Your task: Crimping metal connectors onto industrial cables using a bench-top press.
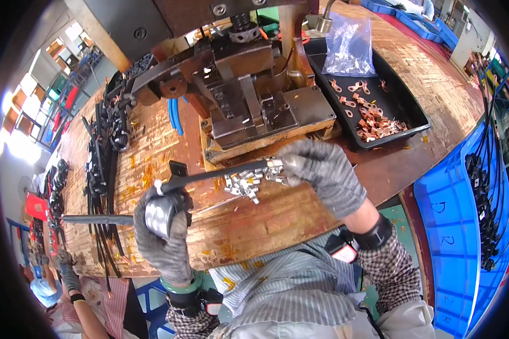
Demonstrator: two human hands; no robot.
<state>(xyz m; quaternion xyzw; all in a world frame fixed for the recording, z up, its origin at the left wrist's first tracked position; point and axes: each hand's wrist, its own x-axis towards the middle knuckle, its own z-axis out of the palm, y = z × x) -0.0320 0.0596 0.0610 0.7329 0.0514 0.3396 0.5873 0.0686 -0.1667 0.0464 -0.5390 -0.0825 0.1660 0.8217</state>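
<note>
In a grey knit glove, my left hand (167, 243) is closed round a black cable connector (159, 217) with a glossy side and a small white ring. A thick black cable (220, 174) runs from it to the right. Its far end meets a silver terminal lug (274, 164), which my right hand (325, 175), also gloved, pinches between thumb and fingers. How far the lug sits on the cable end is hard to make out. Loose silver lugs (244, 186) lie on the table just below the cable.
A dark metal press (249, 101) stands ahead. To its right, a black tray (418, 116) holds copper lugs (379, 121) and a clear bag (349, 48) of lugs. Black cables (99, 164) lie at left, near a co-worker's gloved hand (68, 277). A blue crate (449, 243) stands right.
</note>
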